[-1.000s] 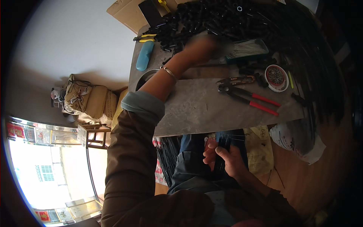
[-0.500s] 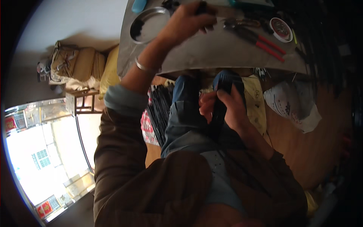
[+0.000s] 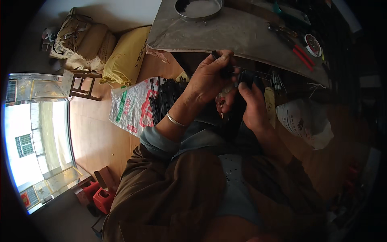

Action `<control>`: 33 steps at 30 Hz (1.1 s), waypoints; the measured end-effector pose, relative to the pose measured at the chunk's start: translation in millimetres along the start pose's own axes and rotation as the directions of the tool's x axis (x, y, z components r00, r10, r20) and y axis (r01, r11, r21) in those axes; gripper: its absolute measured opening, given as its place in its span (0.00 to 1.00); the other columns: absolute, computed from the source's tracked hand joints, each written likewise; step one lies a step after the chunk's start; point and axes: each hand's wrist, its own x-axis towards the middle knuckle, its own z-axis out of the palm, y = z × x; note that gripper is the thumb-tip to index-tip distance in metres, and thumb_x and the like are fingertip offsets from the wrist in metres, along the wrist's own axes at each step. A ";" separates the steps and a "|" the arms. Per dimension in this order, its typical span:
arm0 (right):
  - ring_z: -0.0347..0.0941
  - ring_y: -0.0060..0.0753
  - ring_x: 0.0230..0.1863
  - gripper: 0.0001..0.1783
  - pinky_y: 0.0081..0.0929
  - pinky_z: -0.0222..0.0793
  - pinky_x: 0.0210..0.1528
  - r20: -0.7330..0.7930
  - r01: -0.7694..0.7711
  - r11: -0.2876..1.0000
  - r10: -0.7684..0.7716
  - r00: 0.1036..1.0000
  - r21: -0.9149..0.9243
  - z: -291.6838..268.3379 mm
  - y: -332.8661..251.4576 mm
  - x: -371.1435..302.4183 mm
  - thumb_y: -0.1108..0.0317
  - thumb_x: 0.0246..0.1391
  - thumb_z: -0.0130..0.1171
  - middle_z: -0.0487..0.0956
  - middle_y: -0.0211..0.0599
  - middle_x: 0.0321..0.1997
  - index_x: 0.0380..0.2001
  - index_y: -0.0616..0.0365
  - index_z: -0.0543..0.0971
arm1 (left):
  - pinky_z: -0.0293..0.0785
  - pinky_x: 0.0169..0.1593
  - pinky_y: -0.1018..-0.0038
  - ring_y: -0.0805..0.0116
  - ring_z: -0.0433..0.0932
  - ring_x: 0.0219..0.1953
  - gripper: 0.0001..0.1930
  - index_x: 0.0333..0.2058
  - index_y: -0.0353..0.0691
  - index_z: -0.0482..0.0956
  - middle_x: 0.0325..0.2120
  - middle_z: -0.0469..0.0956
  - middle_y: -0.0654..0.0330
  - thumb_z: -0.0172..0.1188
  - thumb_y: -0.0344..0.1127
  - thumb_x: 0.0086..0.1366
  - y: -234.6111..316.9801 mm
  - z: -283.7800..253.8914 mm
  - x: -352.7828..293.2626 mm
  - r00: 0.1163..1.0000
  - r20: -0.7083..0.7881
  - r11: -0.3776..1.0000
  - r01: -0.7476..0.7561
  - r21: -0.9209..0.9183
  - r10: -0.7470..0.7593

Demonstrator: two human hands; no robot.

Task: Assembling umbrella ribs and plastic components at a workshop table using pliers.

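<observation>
My left hand (image 3: 211,74) is closed around a small dark-handled tool (image 3: 215,54), mostly hidden by the fingers. From that hand a thin metal rod (image 3: 234,72) reaches to the top of the black slats; whether it belongs to the tool I cannot tell. My right hand (image 3: 254,107) grips the bundle of black slats (image 3: 246,76) upright above my lap, its thumb pressed on the near face. The two hands are close together, just below the table's edge. Further left, a pile of long black slats (image 3: 161,99) lies beside my leg.
On the grey table (image 3: 242,36) are a round metal tray (image 3: 198,16), red-handled pliers (image 3: 304,56) and a small round tub (image 3: 313,45). Thin metal rods (image 3: 277,82) show below the table edge. A white plastic bag (image 3: 304,121), yellow sack (image 3: 127,56) and wooden stool (image 3: 82,84) stand around.
My left hand has come down from above the table to the top of the black slats in my right hand. The view has shifted, showing more floor on the left.
</observation>
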 end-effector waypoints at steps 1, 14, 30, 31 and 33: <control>0.76 0.35 0.25 0.16 0.29 0.75 0.32 -0.005 0.007 1.000 -0.007 1.000 -0.004 2.1 -0.8 -2.6 0.61 0.65 0.44 0.76 0.41 0.26 0.48 0.61 0.64 | 0.75 0.36 0.71 0.66 0.77 0.35 0.08 0.42 0.39 0.75 0.32 0.76 0.58 0.54 0.34 0.67 0.1 2.3 -0.2 1.000 -0.019 1.000 -0.014 -0.001 0.014; 0.78 0.35 0.28 0.19 0.28 0.76 0.33 -0.110 -0.033 0.994 0.022 0.994 -0.100 10.7 -11.6 -12.8 0.59 0.63 0.49 0.78 0.44 0.29 0.48 0.63 0.65 | 0.76 0.31 0.73 0.68 0.78 0.33 0.07 0.41 0.40 0.76 0.31 0.77 0.60 0.57 0.30 0.65 -3.2 8.7 7.9 0.998 0.053 0.998 0.022 0.062 -0.025; 0.79 0.34 0.30 0.18 0.27 0.76 0.35 -0.087 -0.026 0.994 0.017 0.996 -0.102 0.4 -9.9 -14.2 0.58 0.65 0.47 0.79 0.45 0.33 0.47 0.63 0.67 | 0.77 0.34 0.74 0.68 0.78 0.36 0.06 0.41 0.39 0.74 0.36 0.78 0.56 0.56 0.29 0.65 -4.2 24.5 7.9 0.999 -0.026 0.981 -0.020 0.193 0.026; 0.79 0.34 0.30 0.18 0.27 0.76 0.35 -0.086 -0.026 0.994 0.017 0.996 -0.105 0.1 -9.9 -14.4 0.58 0.65 0.47 0.79 0.45 0.33 0.47 0.63 0.67 | 0.77 0.35 0.73 0.68 0.78 0.37 0.06 0.41 0.39 0.74 0.36 0.78 0.56 0.56 0.28 0.65 -4.5 24.2 9.0 0.999 -0.006 0.981 -0.036 0.191 0.038; 0.79 0.34 0.30 0.18 0.27 0.76 0.35 -0.088 -0.029 0.993 0.019 0.996 -0.113 0.1 -8.6 -13.3 0.58 0.65 0.47 0.79 0.45 0.33 0.47 0.63 0.66 | 0.77 0.36 0.72 0.67 0.78 0.37 0.06 0.40 0.39 0.74 0.37 0.78 0.56 0.55 0.28 0.65 -3.4 23.5 8.9 0.999 -0.013 0.984 -0.033 0.175 0.036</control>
